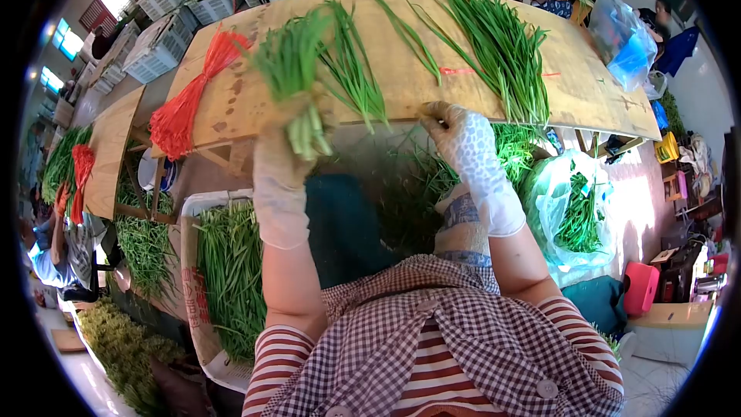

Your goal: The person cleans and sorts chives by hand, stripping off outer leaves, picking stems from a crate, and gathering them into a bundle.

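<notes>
One long wooden tabletop (401,93) stretches from left to right in front of the person, its near edge close by both hands. Next in size comes the white crate (190,262), on the floor by the left forearm and filled with loose greens, then a clear plastic bag (546,220) of more greens beyond the right forearm. On the tabletop the large pile of green stalks (505,46) lies ahead and to the right of the gloved right hand (463,131), which is the nearer of the two; its long axis slants from the far edge down to the near edge, leaning rightward as it comes. A bundle of red ties (201,96) spreads over the left end. The gloved left hand (279,150) is closed round a bunch of green stalks (292,58), blurred, its pale ends toward the body and its leaves reaching away over the wood. Just right of that lies a thinner cluster of stalks (355,69), about parallel with the bunch. Smallest is a red strand (457,71), running crosswise beneath the large pile. The right fingers curl near the tabletop's edge; whether they pinch anything I cannot tell.
</notes>
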Demonstrator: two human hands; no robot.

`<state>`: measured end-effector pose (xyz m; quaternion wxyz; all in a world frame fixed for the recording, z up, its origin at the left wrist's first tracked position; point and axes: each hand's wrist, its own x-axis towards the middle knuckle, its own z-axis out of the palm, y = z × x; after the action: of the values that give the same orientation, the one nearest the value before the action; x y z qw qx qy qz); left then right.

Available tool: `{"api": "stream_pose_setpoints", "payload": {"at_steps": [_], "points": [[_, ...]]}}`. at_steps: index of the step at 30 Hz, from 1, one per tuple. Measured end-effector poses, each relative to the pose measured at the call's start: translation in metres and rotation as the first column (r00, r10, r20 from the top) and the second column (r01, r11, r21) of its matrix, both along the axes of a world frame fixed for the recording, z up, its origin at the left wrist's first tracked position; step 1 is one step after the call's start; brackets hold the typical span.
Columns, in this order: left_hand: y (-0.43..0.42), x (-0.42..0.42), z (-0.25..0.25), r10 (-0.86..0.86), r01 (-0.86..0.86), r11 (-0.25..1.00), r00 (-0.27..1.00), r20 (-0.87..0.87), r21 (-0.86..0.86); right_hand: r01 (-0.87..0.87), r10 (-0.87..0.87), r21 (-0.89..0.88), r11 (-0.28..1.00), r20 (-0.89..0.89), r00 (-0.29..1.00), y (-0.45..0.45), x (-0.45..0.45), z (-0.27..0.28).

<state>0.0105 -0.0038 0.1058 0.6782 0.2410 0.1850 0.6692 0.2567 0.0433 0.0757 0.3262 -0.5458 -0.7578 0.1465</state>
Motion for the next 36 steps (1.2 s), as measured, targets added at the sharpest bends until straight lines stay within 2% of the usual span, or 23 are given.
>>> {"api": "stream_pose_setpoints", "payload": {"at_steps": [3,4,6,9,12,16,19,20,21,22,23,24,25,26,27,28,29,30,33,36], "points": [[0.01,-0.012,-0.006,0.071,-0.071,0.993,0.997,-0.002,-0.09,0.004,-0.011,0.128,0.992,0.051,0.999,0.002,-0.009,-0.01],[0.011,-0.013,-0.015,0.083,-0.096,0.98,0.993,-0.082,-0.172,-0.011,-0.001,0.158,0.987,0.076,0.997,0.0,-0.014,-0.012],[0.011,-0.016,-0.044,0.086,-0.165,0.93,0.967,-0.242,-0.33,0.02,-0.023,0.219,0.976,0.009,1.0,-0.002,-0.028,-0.018],[0.009,-0.004,-0.065,0.153,-0.288,0.878,0.926,-0.345,-0.381,-0.019,0.008,0.25,0.968,0.044,0.999,-0.011,-0.05,-0.002],[0.009,0.011,-0.076,0.17,-0.335,0.853,0.904,-0.393,-0.401,0.022,-0.013,-0.044,0.999,0.192,0.981,-0.007,-0.062,0.004],[0.012,0.032,-0.079,0.144,-0.328,0.854,0.895,-0.422,-0.404,0.059,-0.063,0.03,0.998,0.136,0.989,0.008,-0.09,-0.022],[0.014,0.04,-0.08,0.074,-0.292,0.873,0.871,-0.486,-0.391,-0.021,0.021,0.002,1.0,0.06,0.998,0.011,-0.086,-0.032],[0.011,0.043,-0.077,0.091,-0.256,0.876,0.92,-0.382,-0.408,-0.048,0.048,0.005,0.999,0.027,0.998,0.009,-0.08,-0.032],[0.009,0.048,-0.076,0.108,-0.219,0.88,0.956,-0.272,-0.421,-0.099,0.098,-0.104,0.99,-0.011,0.995,0.004,-0.071,-0.026],[0.008,0.052,-0.075,0.123,-0.18,0.884,0.98,-0.157,-0.431,-0.164,0.156,-0.107,0.981,-0.078,0.985,-0.005,-0.064,-0.017],[0.013,0.054,-0.084,0.047,-0.06,0.895,0.998,-0.042,-0.442,-0.23,0.213,-0.109,0.967,-0.143,0.966,-0.016,-0.058,-0.009],[0.012,0.052,-0.085,0.01,-0.037,0.913,0.998,-0.069,-0.407,-0.293,0.266,-0.111,0.95,-0.209,0.941,-0.023,-0.05,-0.006],[0.009,0.046,-0.085,-0.026,-0.012,0.93,0.995,-0.099,-0.369,-0.399,0.395,0.047,0.916,-0.286,0.873,-0.023,-0.037,-0.004],[0.009,0.044,-0.082,-0.058,0.013,0.946,0.99,-0.129,-0.325,-0.412,0.313,-0.213,0.886,-0.382,0.87,-0.017,-0.022,0.005],[0.002,0.054,-0.056,-0.016,-0.007,0.934,0.998,-0.062,-0.357,-0.2,0.162,-0.15,0.968,-0.235,0.958,-0.003,-0.011,0.009],[0.001,0.058,-0.046,-0.009,-0.014,0.95,0.997,-0.073,-0.313,0.014,-0.02,-0.056,0.998,-0.101,0.995,0.014,-0.003,0.013],[-0.001,0.06,-0.039,-0.003,-0.02,0.962,0.996,-0.084,-0.272,0.153,-0.156,0.038,0.987,0.08,0.985,0.031,0.0,0.016],[-0.001,0.063,-0.035,0.005,-0.026,0.973,0.996,-0.094,-0.229,0.266,-0.298,0.155,0.951,0.245,0.923,0.048,0.002,0.017],[0.012,0.078,-0.044,-0.027,-0.012,0.933,0.994,-0.103,-0.359,0.196,-0.326,0.328,0.924,0.411,0.851,0.112,-0.001,-0.051],[0.02,0.085,-0.074,-0.03,-0.014,0.884,0.996,-0.088,-0.468,0.049,-0.258,0.361,0.931,0.559,0.788,0.071,-0.004,-0.031]]}}
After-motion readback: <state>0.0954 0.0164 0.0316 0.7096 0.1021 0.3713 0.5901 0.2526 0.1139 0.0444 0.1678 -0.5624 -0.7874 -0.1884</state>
